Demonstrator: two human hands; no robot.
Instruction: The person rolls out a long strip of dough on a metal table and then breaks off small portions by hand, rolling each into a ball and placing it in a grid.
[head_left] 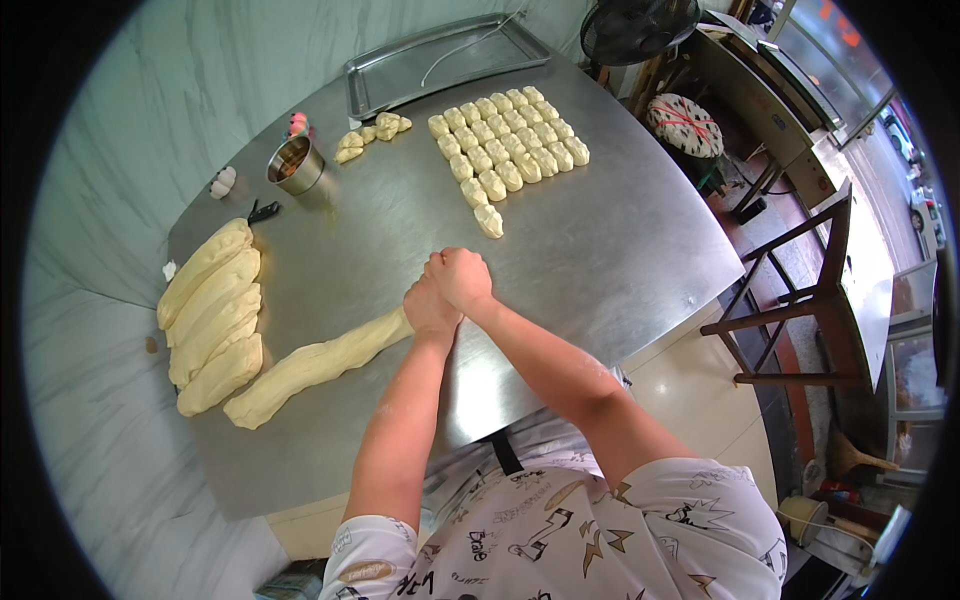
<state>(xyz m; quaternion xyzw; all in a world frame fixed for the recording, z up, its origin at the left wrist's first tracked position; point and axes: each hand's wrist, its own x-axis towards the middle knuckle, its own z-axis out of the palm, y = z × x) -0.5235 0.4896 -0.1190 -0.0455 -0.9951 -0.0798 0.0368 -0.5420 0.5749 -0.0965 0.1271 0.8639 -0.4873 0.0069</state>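
Observation:
A long roll of dough (310, 372) lies slantwise across the steel table, its right end inside my left hand (432, 305), whose fingers are wrapped round it. My right hand (463, 278) is closed and pressed against the left one at that same end. Whatever lies within its fingers is hidden. Just beyond my hands sits a single dough piece (488, 220), the nearest of many small pieces (513, 140) set out in rows. Several thick dough strips (215, 310) rest side by side at the table's left edge.
Behind the strips lies a black-handled tool (263, 211). Farther back stand a metal pot (296, 166), some dough scraps (372, 136) and a shallow metal tray (450, 62). A black fan (640, 30) is past the far corner. On the floor at right stands a wooden stool (815, 300).

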